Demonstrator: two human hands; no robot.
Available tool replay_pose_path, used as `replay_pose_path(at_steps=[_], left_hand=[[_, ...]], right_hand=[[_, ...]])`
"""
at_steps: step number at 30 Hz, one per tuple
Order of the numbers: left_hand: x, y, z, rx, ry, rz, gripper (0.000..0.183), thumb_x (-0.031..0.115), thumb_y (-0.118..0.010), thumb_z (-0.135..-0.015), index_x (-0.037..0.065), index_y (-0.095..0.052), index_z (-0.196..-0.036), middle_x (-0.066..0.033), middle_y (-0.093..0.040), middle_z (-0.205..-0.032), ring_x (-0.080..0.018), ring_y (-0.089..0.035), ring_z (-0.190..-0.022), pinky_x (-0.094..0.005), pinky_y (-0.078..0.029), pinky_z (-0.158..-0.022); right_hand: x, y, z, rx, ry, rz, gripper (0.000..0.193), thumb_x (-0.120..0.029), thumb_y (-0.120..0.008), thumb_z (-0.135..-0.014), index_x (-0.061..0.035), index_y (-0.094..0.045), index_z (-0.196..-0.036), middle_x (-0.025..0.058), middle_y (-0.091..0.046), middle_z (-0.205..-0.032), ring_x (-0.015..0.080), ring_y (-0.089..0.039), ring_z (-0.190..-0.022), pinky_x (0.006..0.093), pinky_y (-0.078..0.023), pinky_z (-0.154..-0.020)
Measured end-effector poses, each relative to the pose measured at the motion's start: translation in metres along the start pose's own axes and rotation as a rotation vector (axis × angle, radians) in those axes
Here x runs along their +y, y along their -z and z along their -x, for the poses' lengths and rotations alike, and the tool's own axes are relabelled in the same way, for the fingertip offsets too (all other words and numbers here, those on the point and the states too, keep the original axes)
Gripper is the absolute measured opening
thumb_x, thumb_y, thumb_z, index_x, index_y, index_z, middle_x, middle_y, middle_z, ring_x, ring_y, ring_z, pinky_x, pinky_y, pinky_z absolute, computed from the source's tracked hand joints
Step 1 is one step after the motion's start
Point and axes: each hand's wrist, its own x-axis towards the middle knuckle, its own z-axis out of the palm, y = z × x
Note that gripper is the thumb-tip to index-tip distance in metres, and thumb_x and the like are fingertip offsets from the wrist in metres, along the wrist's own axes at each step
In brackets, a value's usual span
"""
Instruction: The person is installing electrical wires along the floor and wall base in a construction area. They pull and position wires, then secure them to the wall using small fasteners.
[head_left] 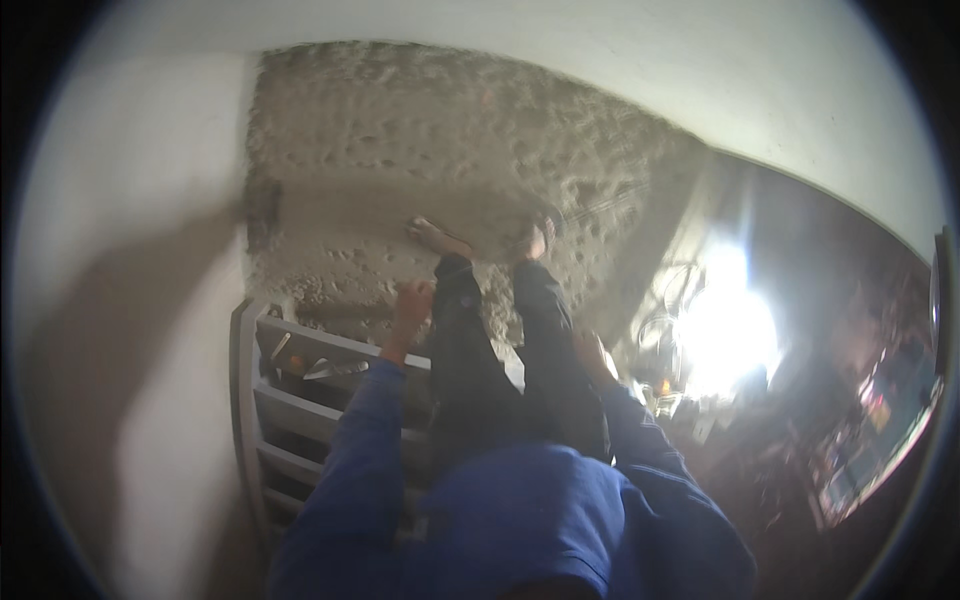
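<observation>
My left hand (pixel 413 304) hangs beside my left shin with its fingers curled. What it holds, if anything, I cannot make out. My right hand (pixel 592 352) is by the outer side of my right leg, blurred and partly hidden by the sleeve and glare, so its fingers do not show clearly. Below my left forearm is a grey slatted frame (pixel 300 408) with several bars. On its upper part lie a pale, flat, blade-like piece (pixel 335 370) and a small orange item (pixel 296 364).
My feet rest on rough, sandy ground (pixel 350 150). A pale wall (pixel 150 300) rises on the left and another (pixel 650 60) across the far side. A glaring lamp (pixel 730 330) stands at right, with cables next to it. Farther right is blurred clutter (pixel 870 430).
</observation>
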Motion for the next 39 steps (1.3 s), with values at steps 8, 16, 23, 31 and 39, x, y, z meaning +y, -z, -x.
replay_pose_path(at_steps=[8, 16, 23, 31, 39], left_hand=[[-0.061, 0.007, -0.009, -0.094, -0.087, 0.231, 0.032, 0.028, -0.056, -0.082, -0.003, -0.062, -0.083, -0.0186, -0.067, -0.083, -0.0329, -0.064, -0.080, -0.0466, -0.046, -0.070], [-0.096, 0.032, 0.011, -0.101, -0.144, 0.219, 0.033, 0.030, -0.059, -0.079, 0.000, -0.068, -0.089, -0.0213, -0.067, -0.094, -0.0366, -0.065, -0.090, -0.0445, -0.049, -0.080], [-0.119, 0.056, -0.008, -0.119, 0.087, 0.358, 0.031, 0.029, -0.061, -0.083, 0.002, -0.069, -0.095, -0.0187, -0.070, -0.092, -0.0327, -0.067, -0.089, -0.0415, -0.051, -0.078], [-0.069, 0.148, -0.065, -0.065, 0.079, 0.409, 0.033, 0.031, -0.059, -0.082, 0.000, -0.066, -0.089, -0.0252, -0.065, -0.086, -0.0357, -0.067, -0.086, -0.0431, -0.050, -0.075], [-0.046, 0.254, -0.130, -0.071, 0.085, 0.251, 0.024, 0.024, -0.060, -0.078, 0.005, -0.071, -0.087, -0.0202, -0.068, -0.081, -0.0347, -0.068, -0.080, -0.0450, -0.051, -0.072]], right_hand=[[-0.045, 0.010, -0.022, 0.016, -0.121, -0.032, 0.022, -0.015, -0.052, -0.087, -0.0018, -0.059, -0.103, 0.0190, -0.061, -0.099, 0.0348, -0.060, -0.095, 0.0449, -0.048, -0.081], [-0.136, 0.079, -0.060, 0.017, -0.050, -0.078, 0.021, -0.018, -0.054, -0.086, -0.0012, -0.062, -0.097, 0.0168, -0.063, -0.093, 0.0299, -0.061, -0.088, 0.0408, -0.048, -0.075], [-0.183, 0.121, -0.096, 0.118, 0.095, -0.076, 0.022, -0.020, -0.056, -0.085, -0.0006, -0.064, -0.092, 0.0149, -0.064, -0.088, 0.0256, -0.063, -0.082, 0.0373, -0.048, -0.069], [-0.237, 0.138, -0.163, 0.140, -0.054, -0.346, 0.033, -0.025, -0.053, -0.088, 0.0056, -0.064, -0.092, 0.0198, -0.066, -0.082, 0.0297, -0.064, -0.079, 0.0406, -0.047, -0.070], [-0.267, 0.239, -0.241, -0.072, -0.135, -0.387, 0.033, -0.027, -0.056, -0.088, 0.0024, -0.061, -0.101, 0.0120, -0.063, -0.084, 0.0220, -0.064, -0.073, 0.0360, -0.049, -0.061]])
